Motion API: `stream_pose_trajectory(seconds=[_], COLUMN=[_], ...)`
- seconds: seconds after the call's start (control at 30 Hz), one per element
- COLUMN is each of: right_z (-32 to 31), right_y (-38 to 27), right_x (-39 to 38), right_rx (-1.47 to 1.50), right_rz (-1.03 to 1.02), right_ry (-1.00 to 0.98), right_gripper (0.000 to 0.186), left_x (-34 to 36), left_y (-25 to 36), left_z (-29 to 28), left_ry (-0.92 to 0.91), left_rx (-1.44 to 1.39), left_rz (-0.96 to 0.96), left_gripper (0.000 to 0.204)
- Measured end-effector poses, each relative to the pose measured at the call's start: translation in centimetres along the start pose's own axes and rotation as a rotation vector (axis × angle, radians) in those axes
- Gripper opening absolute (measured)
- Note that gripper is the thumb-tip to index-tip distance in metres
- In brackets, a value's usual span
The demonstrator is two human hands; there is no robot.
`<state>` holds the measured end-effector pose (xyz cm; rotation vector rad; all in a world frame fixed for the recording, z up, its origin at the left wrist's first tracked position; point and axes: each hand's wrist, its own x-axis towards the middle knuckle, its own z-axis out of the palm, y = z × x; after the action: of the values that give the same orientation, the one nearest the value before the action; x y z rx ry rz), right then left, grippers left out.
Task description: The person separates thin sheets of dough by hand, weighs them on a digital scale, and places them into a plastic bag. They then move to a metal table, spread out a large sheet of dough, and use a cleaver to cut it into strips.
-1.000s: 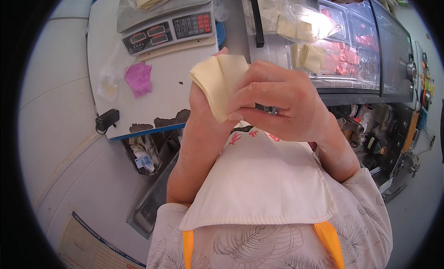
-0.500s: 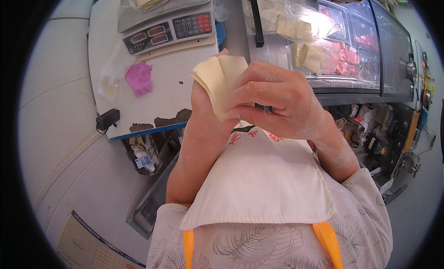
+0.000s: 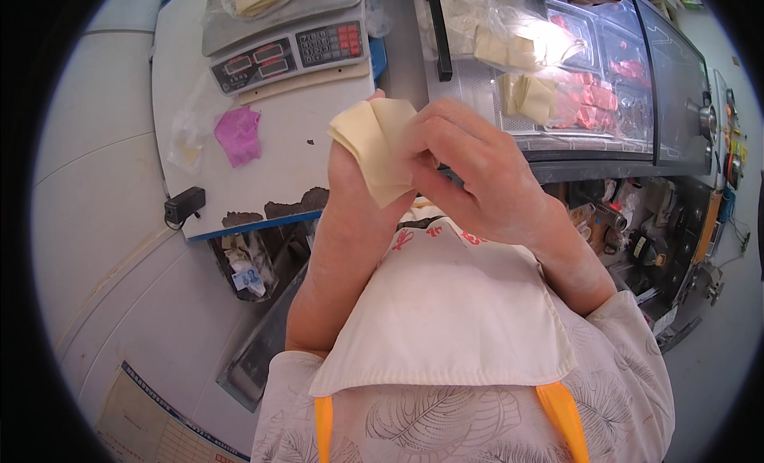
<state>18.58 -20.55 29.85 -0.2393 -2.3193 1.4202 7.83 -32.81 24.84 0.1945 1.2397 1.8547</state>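
Observation:
A small stack of pale yellow wonton wrappers (image 3: 364, 145) lies across my left hand (image 3: 348, 180), which is closed around it from below; the sheets hide most of its fingers. My right hand (image 3: 489, 173) is at the stack's right edge, thumb and fingers drawn together on the wrappers. Its fingertips are blurred by motion. Both hands are raised in front of my white apron (image 3: 469, 320), and flour dusts the skin.
On the white table (image 3: 290, 161) at left stand a weighing scale (image 3: 286, 57) with more wrappers on top, a purple cloth (image 3: 238, 137) and a black adapter (image 3: 185, 204). At right, a glass-topped case (image 3: 605, 157) holds bagged wrapper stacks (image 3: 529, 95) and pink packs (image 3: 597, 105).
My right hand has shifted slightly left and its fingers have drawn closer together at the stack's edge. The left hand and the stack have barely moved.

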Motion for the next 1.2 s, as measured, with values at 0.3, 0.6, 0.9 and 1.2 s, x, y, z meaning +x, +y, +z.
stream_pose_trajectory(seconds=[0.3,0.6,0.9,1.2], right_z=[2.7,0.5,-7.8,-12.9], right_y=[3.9,7.9,18.8,28.6], right_x=[-1.7,-4.1,-12.7,-15.6], right_rx=[1.156,1.408,0.523,-0.43], right_rz=[0.863,0.835,0.913,0.91], right_ry=[0.235,0.123,0.619,0.683], right_gripper=[0.058,0.046,0.031,0.018], left_x=[1.6,0.5,8.4,16.2], left_y=[2.4,2.0,-14.0,-25.8], left_z=[0.5,1.7,9.8,15.0], left_ry=[0.209,0.064,-0.292,-0.339], left_rx=[0.319,1.051,0.81,1.205], left_rz=[-0.198,-0.012,-0.265,-0.112], left_gripper=[0.054,0.016,0.022,0.022])
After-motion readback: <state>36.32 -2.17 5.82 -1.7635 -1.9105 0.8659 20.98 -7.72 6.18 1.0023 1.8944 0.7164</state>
